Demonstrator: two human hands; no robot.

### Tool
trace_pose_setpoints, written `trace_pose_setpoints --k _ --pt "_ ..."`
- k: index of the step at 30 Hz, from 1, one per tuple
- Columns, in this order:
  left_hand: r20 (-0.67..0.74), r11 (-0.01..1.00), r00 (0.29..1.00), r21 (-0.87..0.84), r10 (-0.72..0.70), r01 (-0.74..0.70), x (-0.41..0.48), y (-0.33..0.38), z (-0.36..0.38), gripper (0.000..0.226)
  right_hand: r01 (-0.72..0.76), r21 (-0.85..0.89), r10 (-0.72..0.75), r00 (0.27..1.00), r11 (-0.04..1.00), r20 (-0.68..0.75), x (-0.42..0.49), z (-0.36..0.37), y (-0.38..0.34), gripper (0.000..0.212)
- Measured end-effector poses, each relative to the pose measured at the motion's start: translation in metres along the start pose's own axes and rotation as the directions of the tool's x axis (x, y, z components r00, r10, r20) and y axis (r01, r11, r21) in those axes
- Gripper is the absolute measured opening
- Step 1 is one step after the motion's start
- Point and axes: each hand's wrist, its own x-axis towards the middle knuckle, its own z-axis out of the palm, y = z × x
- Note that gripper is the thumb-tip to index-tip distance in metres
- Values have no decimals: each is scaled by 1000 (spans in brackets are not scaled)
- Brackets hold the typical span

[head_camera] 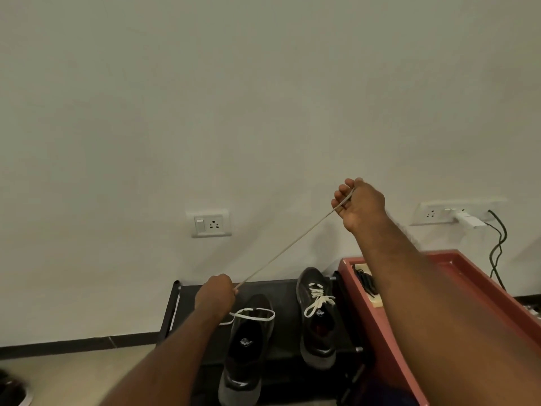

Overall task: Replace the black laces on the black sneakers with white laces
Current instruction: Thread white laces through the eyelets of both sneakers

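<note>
Two black sneakers stand on a low black shoe rack [287, 291]. The right sneaker [317, 320] is laced with a tied white lace. The left sneaker [247, 344] has a white lace [288, 247] looped loosely over its opening and running taut up to the right. My left hand [215, 294] pinches this lace just above the left sneaker's toe. My right hand [358, 205] is raised high in front of the wall and grips the far end of the lace across its fingers. Black laces [367, 282] lie in a red tray.
The red tray [389, 326] sits to the right of the rack, under my right forearm. The white wall holds a socket plate [210, 223] and a second outlet [456, 212] with a charger and dark cable. Another dark shoe [11, 388] shows at bottom left.
</note>
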Motion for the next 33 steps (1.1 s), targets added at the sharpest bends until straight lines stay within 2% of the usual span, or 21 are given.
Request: trace_pose_setpoints --k 2,3,5,7,8,9,10,11,12,13,14,16,19,24,28,30,31,33 --pt "-38 998 999 -56 -12 10 6 -5 3 27 36 -30 -37 999 999 -36 8 -2 5 23" --pt "-78 988 997 -151 2 -14 10 -5 3 25 86 -73 -90 994 994 -55 11 -1 8 21" --pt "-159 918 987 -384 39 -98 19 1 3 20 269 -219 -293 953 938 -84 16 0 21 20" --pt "-168 813 986 -575 -5 -94 28 6 0 19 506 -412 -575 816 758 -55 15 0 41 21" --pt "-156 783 987 -619 -45 -62 32 5 0 23 589 -498 -667 744 637 26 11 -2 53 20" --pt "-132 786 988 -618 -80 -19 37 -1 5 27 625 -580 -687 712 522 147 10 -6 72 19" --pt "-102 824 991 -566 -85 13 41 -7 10 29 624 -661 -630 722 416 286 7 -10 90 19" --pt "-36 879 997 -474 -71 46 42 -17 22 29 586 -749 -470 779 311 415 8 -16 116 20" --pt "38 930 998 -364 -41 52 41 -24 35 29 536 -819 -235 839 206 490 9 -23 145 21" --pt "95 961 995 -274 -5 31 38 -28 46 28 492 -862 1 868 125 496 9 -31 173 21" --pt "129 975 991 -220 28 1 37 -31 59 25 438 -894 169 878 100 449 6 -39 202 20" --pt "143 980 987 -194 72 -43 40 -30 81 20 331 -929 290 884 163 366 -1 -54 249 22" --pt "158 984 980 -148 122 -99 50 -22 98 20 257 -938 291 902 231 319 -23 -70 288 24" --pt "265 986 956 77 122 -147 74 -9 107 24 267 -922 180 929 279 323 -53 -78 318 21" --pt "337 963 928 153 161 -222 86 -2 107 23 292 -923 95 941 252 324 -54 -76 330 20" --pt "303 984 941 46 150 -172 89 -9 104 22 271 -935 91 950 229 297 -53 -75 332 19" --pt "256 993 960 -66 109 -95 90 -18 101 23 270 -938 79 953 218 293 -52 -75 332 18" --pt "142 931 988 -348 -67 113 92 -41 91 27 264 -945 56 959 192 279 -50 -76 334 17"
